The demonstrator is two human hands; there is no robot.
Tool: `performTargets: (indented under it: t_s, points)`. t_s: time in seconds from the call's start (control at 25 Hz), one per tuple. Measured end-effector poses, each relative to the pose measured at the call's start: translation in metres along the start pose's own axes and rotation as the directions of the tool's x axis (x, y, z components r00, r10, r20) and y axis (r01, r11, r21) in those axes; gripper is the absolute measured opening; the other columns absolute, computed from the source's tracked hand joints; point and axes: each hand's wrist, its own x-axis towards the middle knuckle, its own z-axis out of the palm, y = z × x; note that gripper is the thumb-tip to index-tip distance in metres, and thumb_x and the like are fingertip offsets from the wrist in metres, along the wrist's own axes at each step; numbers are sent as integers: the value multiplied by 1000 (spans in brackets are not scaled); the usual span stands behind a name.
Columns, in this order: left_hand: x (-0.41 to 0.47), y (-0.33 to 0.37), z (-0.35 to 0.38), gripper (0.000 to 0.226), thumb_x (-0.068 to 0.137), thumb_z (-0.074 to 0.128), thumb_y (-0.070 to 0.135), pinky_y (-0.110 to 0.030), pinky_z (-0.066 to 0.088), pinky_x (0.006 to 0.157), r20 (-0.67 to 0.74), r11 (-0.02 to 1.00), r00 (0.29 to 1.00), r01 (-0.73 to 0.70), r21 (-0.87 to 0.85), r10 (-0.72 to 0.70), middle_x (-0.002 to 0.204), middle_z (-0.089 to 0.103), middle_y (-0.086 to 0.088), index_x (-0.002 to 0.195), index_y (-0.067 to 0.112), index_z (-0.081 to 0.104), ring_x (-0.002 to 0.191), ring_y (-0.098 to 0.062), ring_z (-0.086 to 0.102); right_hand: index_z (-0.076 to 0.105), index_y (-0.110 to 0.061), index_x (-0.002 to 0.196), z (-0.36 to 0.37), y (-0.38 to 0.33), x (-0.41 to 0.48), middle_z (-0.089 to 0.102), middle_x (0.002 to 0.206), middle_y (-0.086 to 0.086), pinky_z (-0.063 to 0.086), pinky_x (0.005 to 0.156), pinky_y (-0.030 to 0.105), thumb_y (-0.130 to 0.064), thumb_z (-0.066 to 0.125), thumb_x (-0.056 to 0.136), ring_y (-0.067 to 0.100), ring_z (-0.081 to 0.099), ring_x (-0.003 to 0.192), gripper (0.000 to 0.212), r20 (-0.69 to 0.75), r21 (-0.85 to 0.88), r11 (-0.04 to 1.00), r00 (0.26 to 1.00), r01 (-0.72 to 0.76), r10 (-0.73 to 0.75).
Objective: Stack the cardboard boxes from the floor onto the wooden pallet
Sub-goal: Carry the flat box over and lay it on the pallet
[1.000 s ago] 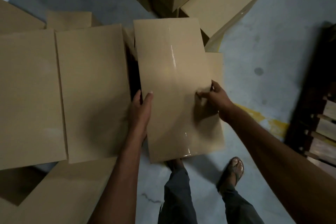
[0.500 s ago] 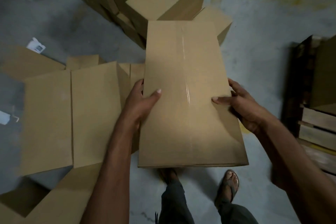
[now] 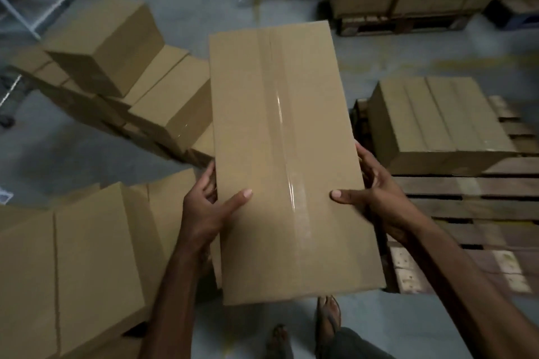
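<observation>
Two bare hands hold one long cardboard box (image 3: 280,154) in the air over the grey floor (image 3: 87,160), just left of the wooden pallet (image 3: 466,201). The left hand (image 3: 204,213) grips its left side and the right hand (image 3: 379,201) its right, thumbs curled onto the plain brown top with its glossy strip of clear tape (image 3: 281,114). Stacked boxes (image 3: 437,119) sit at the pallet's far left corner, and more boxes (image 3: 87,256) lie on the floor at left.

Around the carried box (image 3: 285,160), floor boxes (image 3: 87,256) lay at eight and ten o'clock, the pallet (image 3: 472,208) at three, stacked boxes (image 3: 437,116) upon it.
</observation>
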Motion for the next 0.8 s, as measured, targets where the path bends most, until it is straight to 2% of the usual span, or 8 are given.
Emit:
performTargets:
  t_s: [0.16, 0.24, 0.32, 0.44, 0.52, 0.64, 0.8]
  points:
    - [-20, 29, 44, 69, 79, 87, 19, -23, 55, 97, 159, 991, 979, -130, -19, 131, 122, 72, 20, 136, 41, 55, 114, 2, 66, 37, -42, 155, -32, -5, -70, 65, 135, -20, 57, 93, 27, 11, 80, 74, 1, 62, 123, 106, -154, 40, 996, 986, 73, -66]
    - [-31, 40, 65, 69, 83, 84, 13, -12, 52, 89, 253, 986, 953, -161, -44, 167, 119, 69, 31, 131, 49, 50, 112, 9, 64, 32, -45, 157, -47, -4, -102, 65, 134, -21, 58, 92, 29, 3, 84, 74, 1, 63, 121, 109, -216, 13, 996, 973, 89, -84]
    - [-41, 52, 94, 79, 82, 85, 15, -8, 50, 87, 341, 978, 917, -203, -52, 209, 122, 65, 36, 137, 54, 43, 115, 13, 61, 30, -47, 156, -69, -1, -135, 65, 127, -30, 59, 83, 23, 0, 86, 72, -5, 63, 117, 111, -317, 0, 993, 942, 117, -111]
    - [-56, 69, 144, 95, 80, 87, 18, -11, 51, 92, 476, 964, 843, -263, -40, 250, 136, 60, 26, 155, 40, 34, 123, 7, 58, 29, -51, 154, -111, 8, -180, 64, 119, -37, 56, 75, 14, -3, 89, 71, -12, 62, 112, 113, -452, 10, 992, 885, 124, -106]
    - [-68, 82, 183, 97, 79, 88, 19, -16, 52, 95, 549, 961, 798, -275, -33, 247, 137, 61, 22, 156, 40, 32, 123, 4, 60, 32, -55, 152, -143, 14, -208, 62, 128, -30, 54, 87, 21, -9, 92, 66, -7, 61, 117, 114, -524, 22, 993, 847, 118, -89]
    - [-89, 100, 257, 88, 79, 88, 13, -25, 57, 93, 635, 959, 733, -281, -46, 245, 128, 69, 20, 148, 42, 42, 117, -3, 66, 45, -60, 137, -206, 22, -250, 63, 136, -18, 50, 101, 36, -9, 94, 60, 4, 59, 125, 105, -619, 76, 988, 783, 134, -58]
    - [-122, 115, 371, 86, 74, 90, 9, -33, 60, 92, 678, 975, 708, -212, -62, 197, 123, 73, 9, 142, 43, 49, 112, -9, 71, 48, -40, 148, -304, 30, -297, 67, 136, -9, 54, 102, 39, -2, 92, 62, 11, 63, 125, 104, -674, 88, 987, 737, 136, -42]
